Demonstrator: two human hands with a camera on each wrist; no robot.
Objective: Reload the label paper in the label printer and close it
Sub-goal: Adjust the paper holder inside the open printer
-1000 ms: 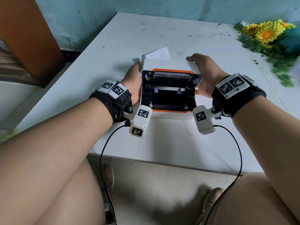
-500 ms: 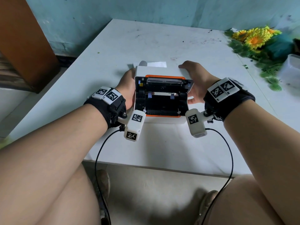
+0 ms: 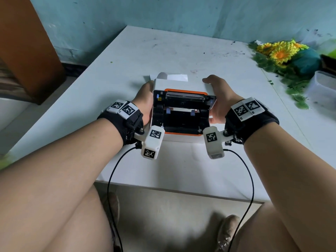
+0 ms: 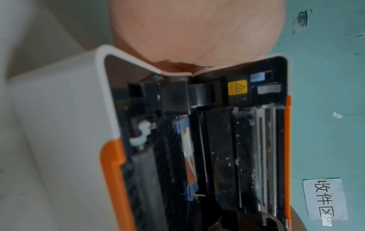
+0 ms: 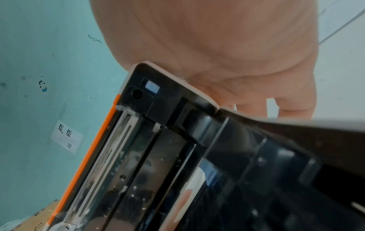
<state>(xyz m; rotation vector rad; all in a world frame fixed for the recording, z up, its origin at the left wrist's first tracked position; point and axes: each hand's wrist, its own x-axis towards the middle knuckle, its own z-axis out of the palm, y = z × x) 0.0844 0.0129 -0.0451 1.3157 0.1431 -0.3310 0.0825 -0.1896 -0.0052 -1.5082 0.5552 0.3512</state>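
A white label printer with orange trim stands mid-table with its lid raised, and the black paper bay shows between two blue guides. My left hand grips the printer's left side by the hinge. My right hand grips the right side, fingers reaching over the lid's back. White label paper lies on the table just behind the lid. The left wrist view has the palm pressed on the hinge edge of the printer. The right wrist view has the palm against the lid.
Artificial sunflowers and a clear plastic tub sit at the table's right side. A brown cabinet stands at the far left. The white table ends close in front of the printer, above my knees. Teal walls rise behind.
The head view has tipped up a little. Both hands stay on the printer's sides and the lid stays raised; nothing else has visibly moved.
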